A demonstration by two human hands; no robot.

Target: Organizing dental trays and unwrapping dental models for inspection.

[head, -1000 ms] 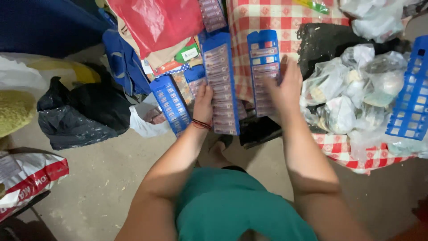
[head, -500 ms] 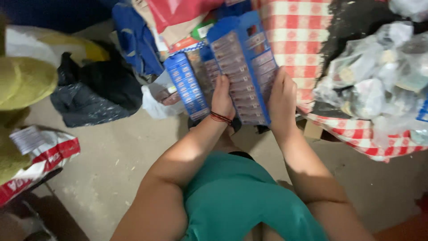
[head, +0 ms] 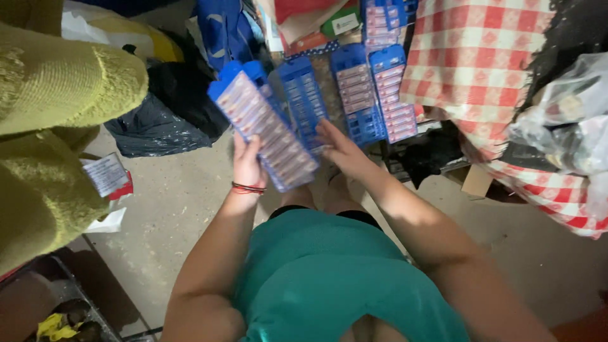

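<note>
Left of the checked cloth (head: 481, 63) | left hand (head: 247, 166) closed on a blue card (head: 266, 130), held tilted above the floor (head: 171, 209) | right hand (head: 339, 147) fingers spread flat on a second card (head: 304, 101) | two more cards (head: 373, 95) lean against the cloth | black bag (head: 158, 120) far left | sorting looks midway: one card held, others not picked up.

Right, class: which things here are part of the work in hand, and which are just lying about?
In hand:
left hand
blue blister-pack card
right hand
second blue card

Lying about:
black plastic bag
red checked cloth
clear plastic bags
blue fabric bag
</note>
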